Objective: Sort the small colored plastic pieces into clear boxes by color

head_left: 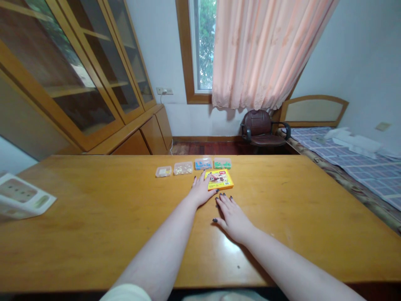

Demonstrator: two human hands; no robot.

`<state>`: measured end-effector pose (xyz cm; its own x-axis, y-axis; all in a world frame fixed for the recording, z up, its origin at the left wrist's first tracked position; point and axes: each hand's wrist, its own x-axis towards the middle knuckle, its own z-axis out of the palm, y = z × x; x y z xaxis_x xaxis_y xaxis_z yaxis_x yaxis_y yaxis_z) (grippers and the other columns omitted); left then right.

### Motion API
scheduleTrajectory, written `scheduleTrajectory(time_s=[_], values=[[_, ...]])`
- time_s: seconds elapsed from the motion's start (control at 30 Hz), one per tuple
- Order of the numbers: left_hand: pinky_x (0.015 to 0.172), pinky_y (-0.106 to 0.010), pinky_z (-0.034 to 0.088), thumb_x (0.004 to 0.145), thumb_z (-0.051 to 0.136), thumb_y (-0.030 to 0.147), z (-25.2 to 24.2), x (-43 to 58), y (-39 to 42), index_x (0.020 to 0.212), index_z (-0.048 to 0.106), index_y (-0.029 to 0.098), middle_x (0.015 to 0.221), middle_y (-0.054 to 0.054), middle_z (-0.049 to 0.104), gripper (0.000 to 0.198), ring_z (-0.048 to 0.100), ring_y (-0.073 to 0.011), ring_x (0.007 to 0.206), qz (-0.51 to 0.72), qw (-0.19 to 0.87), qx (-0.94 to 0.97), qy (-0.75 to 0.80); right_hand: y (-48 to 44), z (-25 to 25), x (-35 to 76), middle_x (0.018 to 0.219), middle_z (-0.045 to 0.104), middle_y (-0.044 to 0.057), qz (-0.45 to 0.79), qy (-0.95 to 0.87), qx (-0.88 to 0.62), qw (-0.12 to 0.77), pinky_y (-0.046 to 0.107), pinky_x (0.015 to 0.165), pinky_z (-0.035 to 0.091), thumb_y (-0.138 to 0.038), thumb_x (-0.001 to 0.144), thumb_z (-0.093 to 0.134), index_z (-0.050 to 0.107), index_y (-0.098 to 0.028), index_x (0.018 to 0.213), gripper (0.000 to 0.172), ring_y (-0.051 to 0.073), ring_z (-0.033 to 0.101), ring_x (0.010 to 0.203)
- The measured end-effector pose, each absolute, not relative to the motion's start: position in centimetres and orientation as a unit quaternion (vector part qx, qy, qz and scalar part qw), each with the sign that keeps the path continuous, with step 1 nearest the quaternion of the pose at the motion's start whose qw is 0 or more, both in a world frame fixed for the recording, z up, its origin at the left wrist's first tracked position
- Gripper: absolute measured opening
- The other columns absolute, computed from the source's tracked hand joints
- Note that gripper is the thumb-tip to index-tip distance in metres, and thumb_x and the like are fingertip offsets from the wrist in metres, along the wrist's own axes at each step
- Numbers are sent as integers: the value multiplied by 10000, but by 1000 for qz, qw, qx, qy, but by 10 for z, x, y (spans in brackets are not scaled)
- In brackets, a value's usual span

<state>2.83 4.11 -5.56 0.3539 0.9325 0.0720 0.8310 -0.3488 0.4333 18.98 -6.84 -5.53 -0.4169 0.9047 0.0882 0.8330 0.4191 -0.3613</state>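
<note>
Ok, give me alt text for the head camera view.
A person's left hand touches a flat yellow printed box on a brown wooden table, with the right hand spread nearby. Beyond lie four small clear rectangular plastic cases, one holding blue pieces, another green ones.

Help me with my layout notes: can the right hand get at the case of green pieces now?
Probably yes: the yellow box lies between the right hand and the green-piece case, but the tabletop right of that box leaves a way round.
</note>
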Motion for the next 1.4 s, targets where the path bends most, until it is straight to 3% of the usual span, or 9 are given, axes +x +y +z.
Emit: scheduleTrajectory(time_s=[0.17, 0.27, 0.37, 0.57, 0.77, 0.9, 1.07, 1.2, 1.4], values=[[1123, -510, 113, 760, 563, 498, -52, 28, 41, 1373, 334, 286, 1518, -99, 178, 688, 210, -290, 1380, 140, 188, 822, 518, -40, -27, 209, 1271, 557, 114, 124, -834, -491, 221, 423, 1043, 335, -384, 867, 469, 527, -179, 1259, 446, 238, 491, 1183], [1129, -499, 101, 745, 571, 517, -51, 29, 40, 1410, 278, 286, 1528, -92, 153, 763, 213, -294, 1379, 127, 202, 833, 500, -4, -25, 235, 1270, 555, 102, 145, -774, -533, 310, 402, 1010, 372, -355, 895, 385, 497, -197, 1281, 432, 226, 507, 1164], [1133, -492, 94, 735, 585, 506, -51, 29, 41, 1416, 272, 288, 1533, -75, 141, 780, 205, -303, 1380, 124, 209, 831, 501, 24, -42, 256, 1376, 444, 135, 167, -727, -564, 354, 413, 1066, 304, -375, 864, 416, 418, -140, 1340, 530, 238, 398, 1276], [1133, -497, 105, 798, 514, 504, -51, 30, 41, 1396, 322, 270, 1515, -65, 212, 670, 174, -311, 1386, 156, 228, 817, 506, 22, -62, 255, 1447, 330, 162, 233, -772, -510, 299, 417, 1100, 251, -391, 702, 644, 294, -118, 1406, 832, 261, 303, 1336], [1106, -390, 269, 829, 517, 402, -56, 31, 47, 1333, 366, 211, 1397, -98, 392, 560, 353, -222, 1303, 297, 248, 777, 496, 23, -59, 250, 1310, 512, 115, 245, -685, -574, 375, 389, 1043, 341, -231, 758, 508, 478, -165, 1275, 522, 214, 468, 1212], [994, -370, 398, 815, 551, 399, -57, 31, 50, 1132, 462, 199, 1218, -96, 511, 386, 515, -206, 1126, 378, 258, 713, 532, 34, -64, 255, 1124, 623, 116, 297, -605, -574, 464, 375, 908, 454, -346, 773, 513, 560, -155, 1079, 363, 216, 594, 1018], [1014, -362, 370, 818, 542, 355, -53, 30, 49, 847, 512, 206, 1159, -73, 550, 154, 488, -204, 1157, 400, 232, 725, 511, 43, -70, 259, 877, 650, 74, 261, -544, -611, 512, 373, 795, 476, -432, 701, 564, 537, -166, 883, 323, 216, 605, 823], [1061, -360, 327, 846, 491, 323, -55, 30, 48, 1055, 522, 216, 1289, -67, 506, 237, 437, -196, 1234, 405, 258, 737, 476, 44, -71, 256, 864, 655, 59, 284, -571, -582, 505, 353, 781, 477, -458, 776, 494, 546, -169, 868, 308, 205, 605, 813], [1132, -370, 238, 795, 546, 311, -61, 32, 49, 1358, 356, 195, 1427, -81, 376, 605, 330, -211, 1326, 332, 254, 766, 488, 47, -77, 254, 1181, 608, 103, 343, -605, -532, 483, 366, 928, 451, -390, 807, 530, 534, -169, 1124, 387, 199, 588, 1038]])
